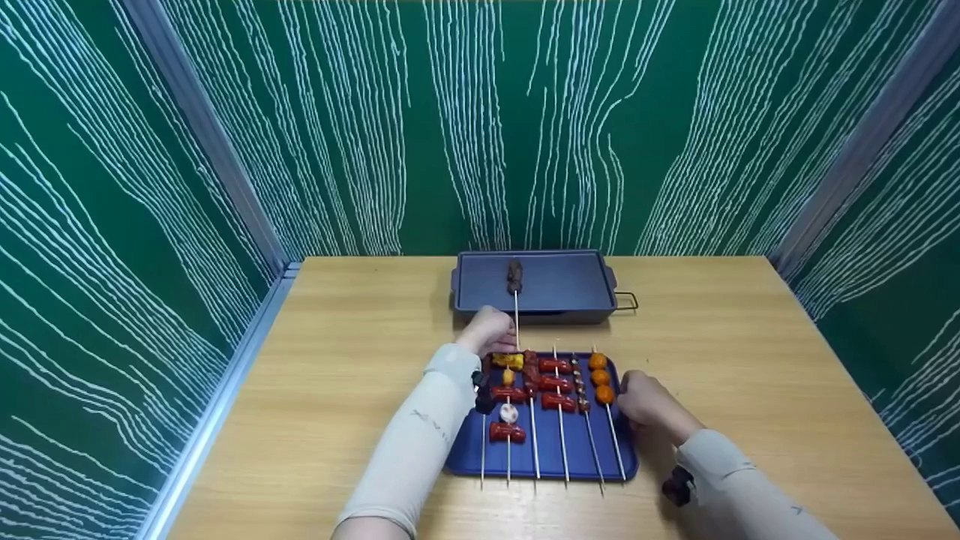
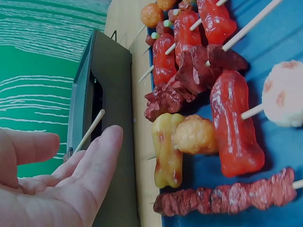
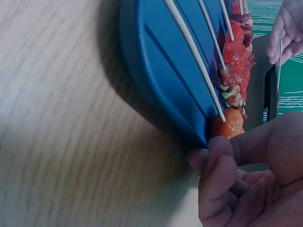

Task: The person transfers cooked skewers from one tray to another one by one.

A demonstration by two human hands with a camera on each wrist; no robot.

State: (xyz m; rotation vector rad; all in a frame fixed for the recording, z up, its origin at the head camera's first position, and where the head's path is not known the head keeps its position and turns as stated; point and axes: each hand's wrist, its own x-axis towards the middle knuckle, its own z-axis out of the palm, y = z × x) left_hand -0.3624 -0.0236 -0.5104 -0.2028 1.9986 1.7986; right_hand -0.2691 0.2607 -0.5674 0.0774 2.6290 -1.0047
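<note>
A dark meat skewer (image 1: 514, 276) lies on the grey grill pan (image 1: 559, 281), its bare stick jutting over the near edge. My left hand (image 1: 491, 330) is beside that stick; in the left wrist view the thumb and fingers (image 2: 102, 151) are apart, with the stick (image 2: 90, 130) just past them. My right hand (image 1: 645, 397) pinches the right rim of the blue tray (image 1: 465, 450), thumb and fingertips (image 3: 220, 146) at its edge. On the tray lie several skewers, including red sausages (image 1: 556, 384), orange balls (image 1: 601, 379) and a mixed one with a yellow piece (image 1: 508, 361).
The pan has a wire handle (image 1: 627, 301) at its right and stands near the table's back edge, with the tray in front. Green panels with white lines (image 1: 465, 112) rise behind the wooden table (image 1: 337, 360) and on both sides.
</note>
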